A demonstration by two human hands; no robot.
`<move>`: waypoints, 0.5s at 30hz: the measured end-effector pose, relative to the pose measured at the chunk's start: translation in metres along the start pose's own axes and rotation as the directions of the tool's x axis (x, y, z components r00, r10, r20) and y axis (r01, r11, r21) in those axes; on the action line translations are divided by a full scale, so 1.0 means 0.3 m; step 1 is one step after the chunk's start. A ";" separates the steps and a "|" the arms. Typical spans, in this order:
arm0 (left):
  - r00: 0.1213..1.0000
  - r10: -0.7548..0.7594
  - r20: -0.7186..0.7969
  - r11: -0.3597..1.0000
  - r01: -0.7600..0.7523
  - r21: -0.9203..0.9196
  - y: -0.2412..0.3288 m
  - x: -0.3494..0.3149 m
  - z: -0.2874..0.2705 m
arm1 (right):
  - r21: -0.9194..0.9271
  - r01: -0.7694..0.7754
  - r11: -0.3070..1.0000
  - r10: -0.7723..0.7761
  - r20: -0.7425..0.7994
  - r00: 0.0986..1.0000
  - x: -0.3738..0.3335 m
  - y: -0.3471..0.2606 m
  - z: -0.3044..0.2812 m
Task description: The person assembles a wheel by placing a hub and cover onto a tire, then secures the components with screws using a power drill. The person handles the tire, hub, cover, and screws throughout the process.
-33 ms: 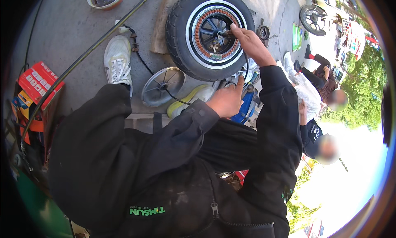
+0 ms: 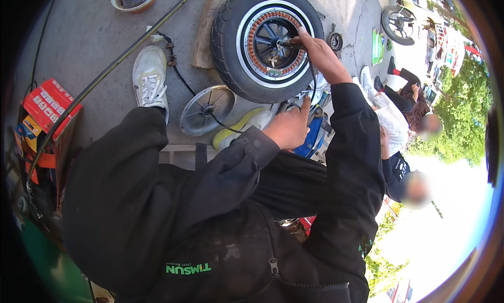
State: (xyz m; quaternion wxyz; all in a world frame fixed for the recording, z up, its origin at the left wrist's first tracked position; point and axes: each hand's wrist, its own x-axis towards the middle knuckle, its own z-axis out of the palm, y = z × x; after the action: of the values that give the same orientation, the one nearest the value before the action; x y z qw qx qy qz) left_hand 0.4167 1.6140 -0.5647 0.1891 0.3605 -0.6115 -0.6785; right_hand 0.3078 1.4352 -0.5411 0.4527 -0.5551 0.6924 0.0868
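A hub motor wheel [image 2: 222, 51] with a black tyre lies open-faced at the far middle. Copper-coloured windings [image 2: 253, 53] ring its inside. My right hand [image 2: 321, 53] is closed round the dark axle [image 2: 284, 43] that rises from its centre. From that hand a black cable [image 2: 314, 82] drops toward my left hand [image 2: 287, 128], which is closed low in front of the tyre with its index finger stretched out. On the other side of my left hand the cable reappears and runs to a round silver hub cover [image 2: 197, 111]. My left palm and the part of the cable there are hidden.
A brown block [image 2: 205, 38] lies against the tyre. My shoes [image 2: 150, 77] flank the hub cover. A long hose [image 2: 113, 64] crosses at left, over a red box [image 2: 48, 101]. A basin [image 2: 135, 8] stands far left. Blue and metal tools [image 2: 315, 132] lie right of my left hand; people [image 2: 396, 119] sit beyond.
My right thumb and fingers have shifted slightly on the axle. My left hand, the wheel and the hub cover have stayed in place. At the right, another person's hand has moved a little.
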 end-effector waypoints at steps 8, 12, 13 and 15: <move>1.000 0.005 -0.028 1.000 -0.005 0.000 -0.003 0.008 0.004 | 0.304 0.033 0.952 -0.015 -0.063 0.998 -0.034 0.077 -0.021; 1.000 0.003 0.000 1.000 -0.003 0.015 0.002 0.008 -0.003 | 0.493 -0.014 0.870 0.026 -0.018 1.000 -0.028 0.170 0.021; 1.000 0.006 -0.008 1.000 -0.006 0.013 -0.002 0.011 0.003 | 0.507 -0.020 0.862 0.032 -0.016 0.999 -0.050 0.164 0.029; 1.000 0.013 -0.010 1.000 -0.013 0.015 -0.001 0.008 0.012 | 0.592 -0.015 0.806 0.026 -0.011 1.000 -0.066 0.179 0.043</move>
State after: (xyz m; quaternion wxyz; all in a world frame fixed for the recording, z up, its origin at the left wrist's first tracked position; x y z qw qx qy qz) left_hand 0.4126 1.6150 -0.5657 0.1939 0.3615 -0.6180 -0.6707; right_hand 0.2685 1.4768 -0.5546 0.5958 -0.3796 0.6951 -0.1336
